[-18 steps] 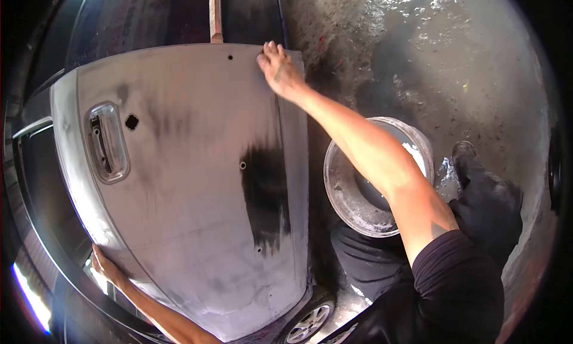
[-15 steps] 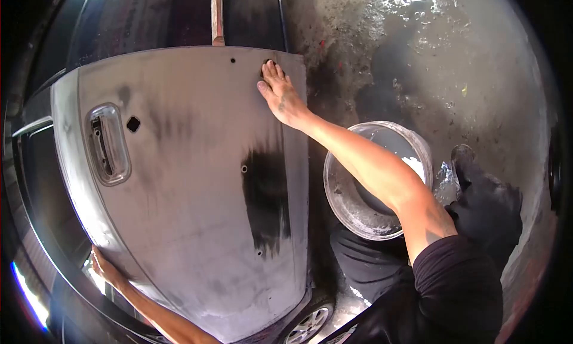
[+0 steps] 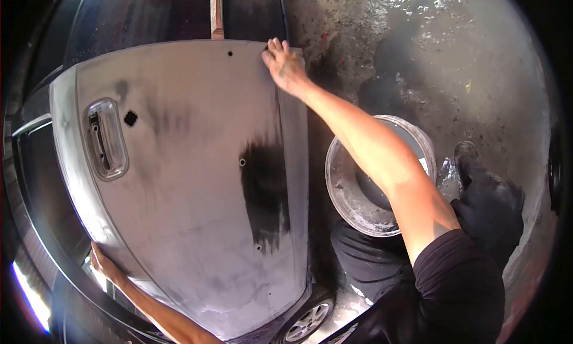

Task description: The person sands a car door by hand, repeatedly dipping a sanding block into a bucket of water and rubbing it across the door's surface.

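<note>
Apparently, the right hand (image 3: pixel 285 68) lies palm down on the grey car door (image 3: pixel 191 165), near the corner farthest from the wheel (image 3: pixel 309 321) and away from the handle recess (image 3: pixel 108 140); whether it holds anything beneath, I cannot tell. The left hand (image 3: pixel 104 265) touches the handle-side edge, its grip hidden. Hard pressure at the corner could send the fingers over the edge or thin the coating; a dropped forearm could knock the round basin (image 3: pixel 358 217).

Spoked car wheel (image 3: pixel 307 323), dark, wet-patched floor (image 3: pixel 439 75)
</note>
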A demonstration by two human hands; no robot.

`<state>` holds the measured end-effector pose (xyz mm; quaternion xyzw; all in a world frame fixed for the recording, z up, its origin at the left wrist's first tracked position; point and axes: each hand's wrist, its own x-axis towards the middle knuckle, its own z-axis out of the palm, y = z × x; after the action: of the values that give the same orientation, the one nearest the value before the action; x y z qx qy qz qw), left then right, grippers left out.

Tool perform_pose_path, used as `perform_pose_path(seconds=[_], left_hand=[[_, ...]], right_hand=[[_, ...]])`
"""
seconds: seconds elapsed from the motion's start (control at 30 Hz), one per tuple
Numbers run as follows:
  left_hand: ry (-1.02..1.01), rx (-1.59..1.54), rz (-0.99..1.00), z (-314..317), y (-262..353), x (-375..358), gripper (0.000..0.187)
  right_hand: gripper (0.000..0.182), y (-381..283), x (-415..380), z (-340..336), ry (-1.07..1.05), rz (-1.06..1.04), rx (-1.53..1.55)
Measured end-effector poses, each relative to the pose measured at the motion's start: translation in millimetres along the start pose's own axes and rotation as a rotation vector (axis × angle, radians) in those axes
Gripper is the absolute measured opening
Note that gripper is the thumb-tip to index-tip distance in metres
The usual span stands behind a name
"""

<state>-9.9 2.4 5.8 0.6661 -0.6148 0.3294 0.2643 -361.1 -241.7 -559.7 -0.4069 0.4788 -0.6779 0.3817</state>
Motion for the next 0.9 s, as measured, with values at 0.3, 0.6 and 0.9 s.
perform_pose_path(seconds=[0.3, 0.6, 0.9], left_hand=[[0.049, -0.041, -0.05, 6.2, -0.1, -5.2, 0.046], [0.037, -0.021, -0.038, 5.2, -8.3, 0.0, 0.047], [0.035, -0.011, 0.001, 3.3, -18.4, 5.8, 0.046]], right_hand=[[0.067, 20.2, 8.7, -3.0, -0.096, -0.207, -0.298], [0.066, 3.8, 14.3, -10.8, -0.129, -0.133, -0.227], [0.068, -2.7, 4.9, 8.2, -0.013, -0.104, -0.064]])
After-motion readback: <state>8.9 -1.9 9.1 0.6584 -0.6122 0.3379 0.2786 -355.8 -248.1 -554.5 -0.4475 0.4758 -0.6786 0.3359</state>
